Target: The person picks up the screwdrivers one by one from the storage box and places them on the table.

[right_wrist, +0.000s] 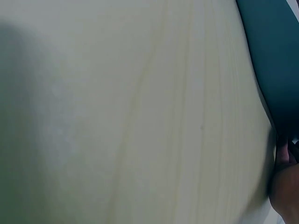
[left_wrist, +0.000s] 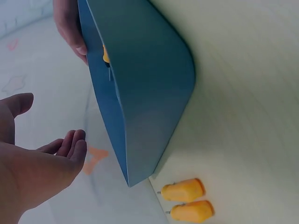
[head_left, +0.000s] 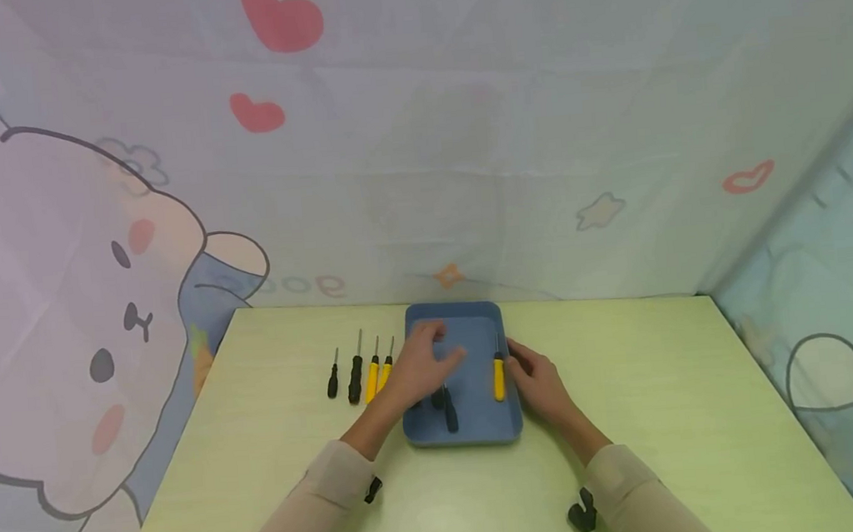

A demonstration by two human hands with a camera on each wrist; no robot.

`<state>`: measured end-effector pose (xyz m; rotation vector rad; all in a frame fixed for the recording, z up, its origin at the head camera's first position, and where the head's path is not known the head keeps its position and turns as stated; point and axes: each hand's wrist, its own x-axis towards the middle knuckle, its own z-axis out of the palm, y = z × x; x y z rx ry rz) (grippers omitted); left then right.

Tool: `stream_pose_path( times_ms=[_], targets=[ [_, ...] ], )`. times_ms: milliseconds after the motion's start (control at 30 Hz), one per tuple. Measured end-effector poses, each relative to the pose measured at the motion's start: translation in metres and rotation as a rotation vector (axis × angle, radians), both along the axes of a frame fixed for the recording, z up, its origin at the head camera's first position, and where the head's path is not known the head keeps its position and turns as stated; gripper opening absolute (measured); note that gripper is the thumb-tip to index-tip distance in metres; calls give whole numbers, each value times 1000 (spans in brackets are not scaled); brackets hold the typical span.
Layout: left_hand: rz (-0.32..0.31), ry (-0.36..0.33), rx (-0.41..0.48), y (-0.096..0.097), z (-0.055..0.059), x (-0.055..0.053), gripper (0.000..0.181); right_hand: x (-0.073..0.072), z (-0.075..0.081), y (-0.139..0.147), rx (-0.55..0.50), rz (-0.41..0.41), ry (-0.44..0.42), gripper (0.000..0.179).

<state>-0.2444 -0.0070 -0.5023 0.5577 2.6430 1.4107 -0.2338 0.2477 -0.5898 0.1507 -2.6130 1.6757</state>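
Note:
A blue rectangular tray (head_left: 464, 440) lies on the table in the head view. In it are a yellow-handled screwdriver (head_left: 499, 380) on the right and black-handled screwdrivers (head_left: 451, 413) on the left, partly hidden by my left hand. That left hand (head_left: 421, 365) hovers over the tray's left part, thumb and fingers apart and nothing between them; the left wrist view shows the same bare hand (left_wrist: 42, 170). My right hand (head_left: 545, 386) holds the tray's right edge, fingertips at the rim. In the right wrist view it shows only at the corner beside the tray wall.
Left of the tray lie two black screwdrivers (head_left: 356, 380) and two yellow screwdrivers (head_left: 373, 380) in a row, shafts pointing away. A black clip-like piece (head_left: 583, 514) is by the right sleeve, another dark piece (head_left: 373, 490) by the left. A printed cloth (head_left: 449, 172) hangs behind the table.

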Motion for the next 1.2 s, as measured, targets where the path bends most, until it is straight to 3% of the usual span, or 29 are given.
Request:
stream_pose_path(
  times_ms=[200,367,867,1200],
  targets=[
    [-35,10,-12,9,-8,-2,69,0,0,0,-8,2,8,48],
    [-52,16,-18,16,-6,0,69,1,2,0,1,4,5,49],
    [-46,-37,-38,33,-14,1,65,0,3,0,27,-1,20,48],
    [-64,-60,-56,43,-26,-2,63,1,2,-1,15,6,15,49]
  ],
)
